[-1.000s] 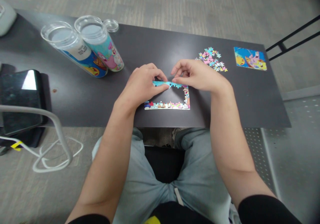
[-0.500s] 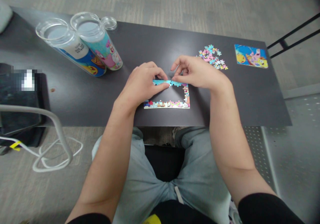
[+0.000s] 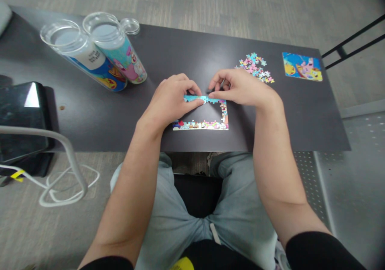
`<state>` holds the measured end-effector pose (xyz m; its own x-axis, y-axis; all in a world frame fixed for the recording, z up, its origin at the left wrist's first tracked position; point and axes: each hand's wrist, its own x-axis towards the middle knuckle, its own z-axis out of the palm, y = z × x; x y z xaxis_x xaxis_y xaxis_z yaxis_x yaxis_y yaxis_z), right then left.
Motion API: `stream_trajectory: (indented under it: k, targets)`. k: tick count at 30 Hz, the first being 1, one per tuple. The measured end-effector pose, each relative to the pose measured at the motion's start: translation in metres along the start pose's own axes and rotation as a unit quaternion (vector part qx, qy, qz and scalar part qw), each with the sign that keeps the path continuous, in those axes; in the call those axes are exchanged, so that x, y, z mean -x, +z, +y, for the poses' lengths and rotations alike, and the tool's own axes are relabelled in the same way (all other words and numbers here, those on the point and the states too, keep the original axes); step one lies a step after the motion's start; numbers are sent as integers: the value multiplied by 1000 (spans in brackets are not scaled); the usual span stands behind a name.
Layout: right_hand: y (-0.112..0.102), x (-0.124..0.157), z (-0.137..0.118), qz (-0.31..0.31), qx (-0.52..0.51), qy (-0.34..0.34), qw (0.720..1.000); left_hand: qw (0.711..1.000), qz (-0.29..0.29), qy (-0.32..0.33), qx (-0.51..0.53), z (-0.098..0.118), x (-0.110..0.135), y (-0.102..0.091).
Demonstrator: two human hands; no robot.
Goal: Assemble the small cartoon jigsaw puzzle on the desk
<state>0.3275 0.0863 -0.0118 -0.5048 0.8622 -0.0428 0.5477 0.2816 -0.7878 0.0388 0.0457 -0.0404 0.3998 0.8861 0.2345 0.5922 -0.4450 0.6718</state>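
Note:
A partly built jigsaw frame [image 3: 201,125] lies on the dark table [image 3: 186,57] near its front edge, with its bottom and right sides joined. My left hand [image 3: 171,99] pinches the left part of the blue top strip [image 3: 197,98] of the frame. My right hand [image 3: 237,87] has its fingers curled and presses the right end of that same strip. The two hands meet at a seam in the strip. The frame's left side is hidden under my left hand.
Loose puzzle pieces [image 3: 255,67] are heaped at the right. A finished small puzzle picture [image 3: 301,66] lies further right. Two clear printed tubes [image 3: 99,53] lie at the back left with a round lid [image 3: 130,26]. A dark tablet [image 3: 21,117] sits at left.
Both hands stay on the blue strip. My right fingers have dropped slightly onto its right end. The camera view has shifted a little.

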Motion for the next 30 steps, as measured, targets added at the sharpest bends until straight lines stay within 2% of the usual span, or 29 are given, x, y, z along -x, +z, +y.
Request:
stream_trajectory:
  k: [8,15,21,30]
  targets:
    - [3,-5,6,-12,8,-7,1000,1000,-2,3,-8,0,0,1]
    - [-2,1,7,5,-22,5,1000,1000,-2,0,-10,1,0,1]
    - [-5,1,11,-32,-28,19,999,1000,3,6,2,-2,-1,2]
    - [-3,-2,6,-40,-10,1,999,1000,2,0,1,1,-1,0]
